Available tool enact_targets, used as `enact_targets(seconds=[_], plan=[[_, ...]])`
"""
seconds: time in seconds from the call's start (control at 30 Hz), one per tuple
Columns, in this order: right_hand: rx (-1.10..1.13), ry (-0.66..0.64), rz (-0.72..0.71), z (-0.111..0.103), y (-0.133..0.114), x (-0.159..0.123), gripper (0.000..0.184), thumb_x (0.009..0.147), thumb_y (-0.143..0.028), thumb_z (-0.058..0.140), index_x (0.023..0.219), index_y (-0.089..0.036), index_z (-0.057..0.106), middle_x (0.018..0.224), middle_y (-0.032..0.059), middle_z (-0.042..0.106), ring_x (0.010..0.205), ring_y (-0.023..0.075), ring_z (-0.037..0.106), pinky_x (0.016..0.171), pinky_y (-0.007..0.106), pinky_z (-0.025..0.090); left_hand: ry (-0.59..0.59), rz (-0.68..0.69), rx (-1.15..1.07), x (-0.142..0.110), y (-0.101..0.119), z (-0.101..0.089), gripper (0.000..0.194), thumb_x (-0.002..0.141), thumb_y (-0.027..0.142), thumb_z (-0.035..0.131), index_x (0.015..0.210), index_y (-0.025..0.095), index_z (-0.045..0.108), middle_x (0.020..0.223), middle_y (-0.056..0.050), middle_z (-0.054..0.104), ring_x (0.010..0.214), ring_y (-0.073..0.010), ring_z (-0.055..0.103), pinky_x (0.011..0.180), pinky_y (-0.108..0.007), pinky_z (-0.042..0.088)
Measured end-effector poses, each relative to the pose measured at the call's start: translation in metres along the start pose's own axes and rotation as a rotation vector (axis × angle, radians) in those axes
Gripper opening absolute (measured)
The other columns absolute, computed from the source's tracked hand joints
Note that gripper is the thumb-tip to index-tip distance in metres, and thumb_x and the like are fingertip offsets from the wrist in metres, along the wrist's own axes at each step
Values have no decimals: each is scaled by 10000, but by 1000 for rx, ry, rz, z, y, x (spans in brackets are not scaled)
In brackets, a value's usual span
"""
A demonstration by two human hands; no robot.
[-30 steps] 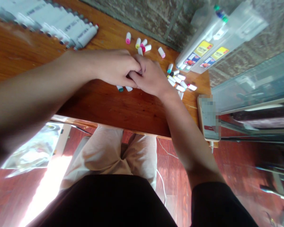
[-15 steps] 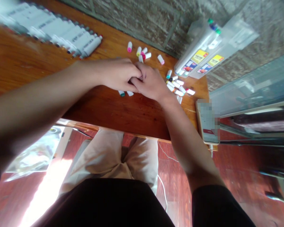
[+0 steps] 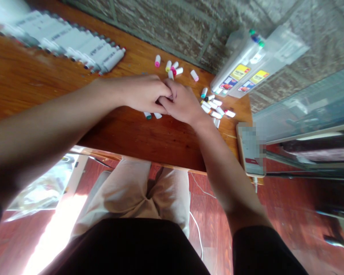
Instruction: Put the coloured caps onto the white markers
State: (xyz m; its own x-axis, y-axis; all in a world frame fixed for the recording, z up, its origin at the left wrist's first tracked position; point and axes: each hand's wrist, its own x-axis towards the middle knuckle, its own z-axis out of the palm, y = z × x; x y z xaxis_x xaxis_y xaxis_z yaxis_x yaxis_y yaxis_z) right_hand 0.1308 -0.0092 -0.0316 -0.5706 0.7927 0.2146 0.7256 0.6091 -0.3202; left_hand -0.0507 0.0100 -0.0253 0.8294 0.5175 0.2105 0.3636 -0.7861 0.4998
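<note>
My left hand [image 3: 146, 91] and my right hand [image 3: 184, 102] meet above the wooden table, with their curled fingers pressed against each other. Both are closed, and whatever lies between the fingers is hidden. A green-ended marker cap [image 3: 147, 115] and a white cap [image 3: 158, 115] show just below my left hand. Beyond the hands lie several loose caps, among them a pink-ended cap [image 3: 157, 61] and a yellow-ended cap [image 3: 168, 66]. A pile of white caps [image 3: 212, 106] with coloured ends is to the right of my right hand.
A long row of markers [image 3: 71, 40] lies at the back left of the wooden table [image 3: 149, 133]. Clear plastic cases [image 3: 237, 72] with yellow labels lean against the brick wall [image 3: 166, 30]. A phone [image 3: 248, 151] rests at the table's right edge, beside a glass panel [image 3: 304, 103].
The view has shifted slightly. My hands stay together in the same place, with their fingers still closed.
</note>
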Motion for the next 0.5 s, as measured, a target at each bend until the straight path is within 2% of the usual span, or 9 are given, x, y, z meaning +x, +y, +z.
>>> enact_targets(seconds=[0.17,0.3,0.5], plan=[[-16,-12,-1,1,1,0,104,958,-235,505,1011,-220,592,1027,77,742,1005,281,694,945,417,521,10,-17,1,-1,1,0,165,827,388,622,766,289,740,617,-11,707,811,-208,725,709,-280,450],[-19,-21,3,-1,-1,0,107,963,-229,503,1026,-221,588,1029,73,738,1004,278,694,947,415,516,-26,-59,76,-2,1,-1,208,863,401,606,788,263,742,645,9,704,837,-179,699,710,-277,427],[-3,-30,35,-4,-5,-1,90,954,-230,501,989,-224,585,1026,77,740,996,276,700,925,391,517,-23,-71,18,-1,-2,1,143,820,349,640,791,260,748,629,3,714,916,-197,719,751,-241,454]])
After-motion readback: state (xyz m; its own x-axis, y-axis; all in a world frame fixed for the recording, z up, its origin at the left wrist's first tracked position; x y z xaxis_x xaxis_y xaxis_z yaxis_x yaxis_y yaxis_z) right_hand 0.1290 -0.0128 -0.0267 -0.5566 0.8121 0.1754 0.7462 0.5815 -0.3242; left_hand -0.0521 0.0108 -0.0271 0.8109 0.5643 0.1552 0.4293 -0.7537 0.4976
